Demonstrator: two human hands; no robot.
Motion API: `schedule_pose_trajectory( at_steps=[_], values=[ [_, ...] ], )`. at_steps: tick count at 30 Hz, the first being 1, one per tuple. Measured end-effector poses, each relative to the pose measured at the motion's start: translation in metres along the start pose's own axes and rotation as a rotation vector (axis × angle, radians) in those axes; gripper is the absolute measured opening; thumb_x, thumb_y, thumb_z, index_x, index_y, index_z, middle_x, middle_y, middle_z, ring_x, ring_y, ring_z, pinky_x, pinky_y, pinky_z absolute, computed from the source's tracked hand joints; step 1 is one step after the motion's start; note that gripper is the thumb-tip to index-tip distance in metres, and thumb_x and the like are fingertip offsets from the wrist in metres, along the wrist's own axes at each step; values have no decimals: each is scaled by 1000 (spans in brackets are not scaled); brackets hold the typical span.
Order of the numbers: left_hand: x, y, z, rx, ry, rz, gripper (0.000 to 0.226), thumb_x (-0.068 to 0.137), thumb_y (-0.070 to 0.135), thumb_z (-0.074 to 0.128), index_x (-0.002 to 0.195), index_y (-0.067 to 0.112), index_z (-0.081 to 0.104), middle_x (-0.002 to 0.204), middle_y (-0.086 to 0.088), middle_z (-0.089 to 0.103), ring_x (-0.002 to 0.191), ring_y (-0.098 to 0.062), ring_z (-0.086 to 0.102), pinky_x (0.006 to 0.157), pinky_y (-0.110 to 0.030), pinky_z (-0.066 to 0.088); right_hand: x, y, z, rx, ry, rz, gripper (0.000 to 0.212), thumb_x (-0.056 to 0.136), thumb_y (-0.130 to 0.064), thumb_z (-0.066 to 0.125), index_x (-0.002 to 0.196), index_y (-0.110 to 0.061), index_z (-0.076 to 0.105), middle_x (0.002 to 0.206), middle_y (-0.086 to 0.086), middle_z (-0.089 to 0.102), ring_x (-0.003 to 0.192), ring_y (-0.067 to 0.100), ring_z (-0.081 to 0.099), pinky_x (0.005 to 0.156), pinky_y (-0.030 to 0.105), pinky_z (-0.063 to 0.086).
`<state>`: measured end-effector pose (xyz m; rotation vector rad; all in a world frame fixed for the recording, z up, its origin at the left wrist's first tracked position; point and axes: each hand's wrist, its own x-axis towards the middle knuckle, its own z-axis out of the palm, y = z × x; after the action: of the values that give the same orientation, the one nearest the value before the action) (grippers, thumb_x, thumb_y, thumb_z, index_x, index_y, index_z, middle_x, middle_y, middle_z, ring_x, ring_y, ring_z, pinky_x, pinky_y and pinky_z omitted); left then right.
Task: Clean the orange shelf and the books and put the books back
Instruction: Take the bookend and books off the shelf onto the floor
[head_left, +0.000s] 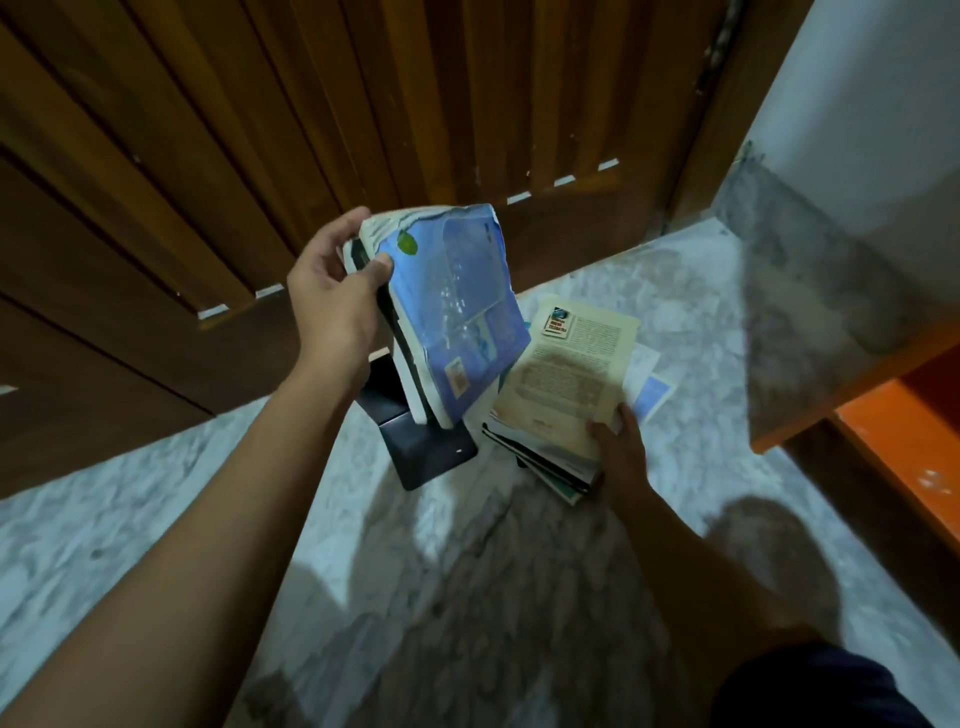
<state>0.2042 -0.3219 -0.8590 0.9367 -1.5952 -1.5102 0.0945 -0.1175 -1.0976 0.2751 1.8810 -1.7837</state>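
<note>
I see a pale marbled floor (156, 519) filling the near view, with a slatted wooden door (208, 130) across the far side. At the right edge sits the orange shelf (893, 431), its top board grey with dust. On the floor, right of centre, lies a stack of books (545, 457) topped by a cream book (566, 374) printed with text; a black book (421, 447) lies just left of the stack. My left hand (332, 301) grips a bundle of books fronted by a worn blue book (457, 312), held tilted above the floor. My right hand (623, 452) clasps the near corner of the stack, thumb on the cream cover.
</note>
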Motion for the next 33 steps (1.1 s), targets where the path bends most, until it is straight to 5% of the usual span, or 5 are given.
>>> schedule_pose_trajectory(
  at_steps=[10,13,22,26,33],
  values=[
    [-13,-14,44,-238,28,-160,40,87,-6,56,118,18,60,118,-6,61,101,-20,66,80,-38,58,-9,-29,2,177,222,-124,58,83,-30,62,136,-11,45,137,9,49,126,22,47,106,41,39],
    [-26,-43,63,-264,24,-222,40,86,-6,58,115,22,60,125,-11,59,105,-26,65,77,-36,59,-15,-56,15,452,-31,-38,42,95,-32,51,132,-13,47,119,1,60,110,19,59,87,32,50],
    [-58,-151,72,-109,-36,-536,39,85,1,64,118,18,52,108,-13,60,92,-27,59,75,-33,54,14,-45,-20,146,-1,-141,83,79,4,67,146,-19,24,142,-2,39,123,22,49,88,42,53],
    [-63,-186,69,0,-135,-491,44,84,-2,64,124,8,48,113,-15,59,92,-22,61,72,-25,55,24,-40,-28,-47,-89,-251,88,78,8,67,146,-23,20,121,-19,43,113,10,51,77,24,54],
    [-50,-206,78,167,-210,-345,51,84,-2,63,128,8,38,107,-7,58,92,-18,60,74,-24,54,43,-39,-31,-235,-135,-305,93,79,-3,71,149,-18,11,149,-6,29,132,14,39,96,31,46]
  ],
)
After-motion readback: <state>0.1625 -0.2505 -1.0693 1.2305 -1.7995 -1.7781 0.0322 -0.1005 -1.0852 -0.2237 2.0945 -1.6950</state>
